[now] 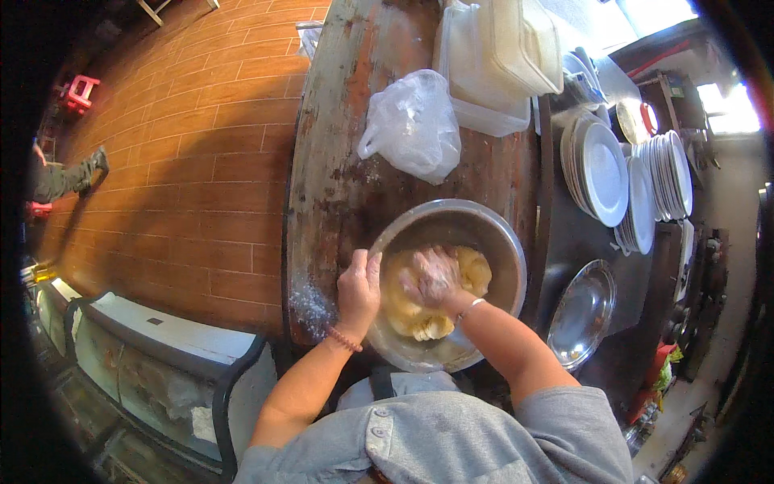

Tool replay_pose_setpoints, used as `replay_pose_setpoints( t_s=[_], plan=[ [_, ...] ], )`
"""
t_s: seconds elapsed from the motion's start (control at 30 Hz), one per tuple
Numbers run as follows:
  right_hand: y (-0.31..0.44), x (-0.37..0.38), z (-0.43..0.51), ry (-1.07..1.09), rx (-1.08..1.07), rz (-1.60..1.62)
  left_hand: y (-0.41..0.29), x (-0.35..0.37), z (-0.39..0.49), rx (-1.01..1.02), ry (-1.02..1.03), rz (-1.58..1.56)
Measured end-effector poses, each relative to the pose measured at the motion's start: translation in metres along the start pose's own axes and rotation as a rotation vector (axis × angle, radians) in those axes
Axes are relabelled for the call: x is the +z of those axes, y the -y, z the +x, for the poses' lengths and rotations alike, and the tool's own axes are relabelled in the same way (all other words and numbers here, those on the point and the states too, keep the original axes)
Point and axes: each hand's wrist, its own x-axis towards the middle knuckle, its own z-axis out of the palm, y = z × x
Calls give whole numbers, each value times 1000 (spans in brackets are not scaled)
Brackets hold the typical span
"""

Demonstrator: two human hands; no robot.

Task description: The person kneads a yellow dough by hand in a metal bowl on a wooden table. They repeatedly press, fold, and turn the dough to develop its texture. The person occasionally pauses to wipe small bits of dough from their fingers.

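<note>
A wide stainless-steel bowl (511, 254) stands at the near part of the wooden table, close to my body. Inside it lies a lump of pale yellow dough (474, 271), uneven and folded at its edges. My right hand (430, 275), dusted with flour, presses down into the middle of the dough, its fingers partly blurred. With my left hand (360, 290) I grip the bowl's left rim, thumb along the edge. Some white flour (311, 308) is scattered on the tabletop left of that hand.
A white plastic bag (414, 124) sits beyond the bowl on the wooden table (338, 121), near stacked plastic tubs (484, 109). To the right are stacked plates (604, 175) and an oval metal platter (582, 314). A glass-fronted display case (169, 387) stands at left; a person's leg (72, 178) shows farther off.
</note>
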Motion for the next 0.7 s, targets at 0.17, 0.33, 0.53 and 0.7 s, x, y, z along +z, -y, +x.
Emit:
replay_pose_setpoints(
  t_s=[0.17,0.33,0.53,0.7],
  plan=[
    [2,3,4,-294,-96,3,2,0,-3,22,-16,-4],
    [-26,-21,6,-185,-177,133,3,1,-3,63,-47,19],
    [-18,2,71,131,1,75,8,5,-2,58,-85,112],
    [4,-9,65,309,-78,-72,8,8,-2,117,-98,83]
  ],
)
